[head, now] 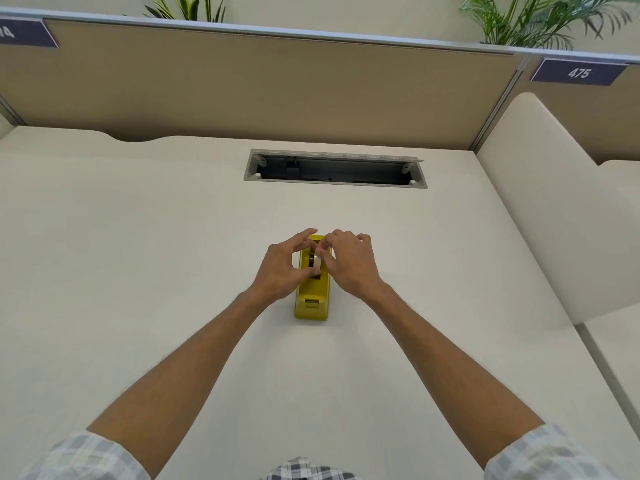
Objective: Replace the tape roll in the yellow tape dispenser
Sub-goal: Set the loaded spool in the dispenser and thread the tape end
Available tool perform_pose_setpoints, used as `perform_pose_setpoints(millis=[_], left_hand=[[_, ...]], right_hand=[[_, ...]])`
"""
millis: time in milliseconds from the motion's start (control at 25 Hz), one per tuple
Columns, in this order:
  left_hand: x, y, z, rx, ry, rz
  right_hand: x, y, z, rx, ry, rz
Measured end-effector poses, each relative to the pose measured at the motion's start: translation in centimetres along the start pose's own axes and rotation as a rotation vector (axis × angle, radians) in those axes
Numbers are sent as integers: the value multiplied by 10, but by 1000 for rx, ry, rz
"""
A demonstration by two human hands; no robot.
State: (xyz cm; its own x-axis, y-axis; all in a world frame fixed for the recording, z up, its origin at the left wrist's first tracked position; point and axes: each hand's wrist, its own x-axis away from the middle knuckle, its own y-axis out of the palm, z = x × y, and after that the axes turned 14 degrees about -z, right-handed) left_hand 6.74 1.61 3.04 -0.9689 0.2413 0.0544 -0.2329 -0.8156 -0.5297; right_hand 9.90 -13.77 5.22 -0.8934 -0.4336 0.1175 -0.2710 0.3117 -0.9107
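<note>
Fingertips of both hands meet over a roll of pale tape that sits in the well of a yellow dispenser. The left hand comes in from the left: its thumb lies along the near edge of the roll and its first fingers curl over the far end of the dispenser, so the roll lies between thumb and fingers. The right hand comes in from the right, its thumb and first finger pressed together at the top of the roll; whether they pinch the tape's end cannot be told. The dispenser stands lengthwise on a white desk, cutter end nearest the person. Both bare forearms reach forward from checked sleeves. Beyond the hands, an open cable slot is set into the desk, and behind it stands a tan partition.
</note>
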Motion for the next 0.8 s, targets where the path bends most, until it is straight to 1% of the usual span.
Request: perform_pose_setpoints(millis=[160,240,400,640,800], left_hand=[[-1,1,-2,-4,1,1],[-3,1,-3,-9,-5,-27],[-3,2,-6,-63,77,-82],[0,2,-5,-82,48,-55],[-2,1,-5,-114,28,-66]], right_hand=[[1,0,-1,-36,-4,0],[1,1,0,-58,-9,0],[5,3,1,-86,-22,-1],[13,11,2,-41,-84,67],[12,8,6,-119,-107,98]])
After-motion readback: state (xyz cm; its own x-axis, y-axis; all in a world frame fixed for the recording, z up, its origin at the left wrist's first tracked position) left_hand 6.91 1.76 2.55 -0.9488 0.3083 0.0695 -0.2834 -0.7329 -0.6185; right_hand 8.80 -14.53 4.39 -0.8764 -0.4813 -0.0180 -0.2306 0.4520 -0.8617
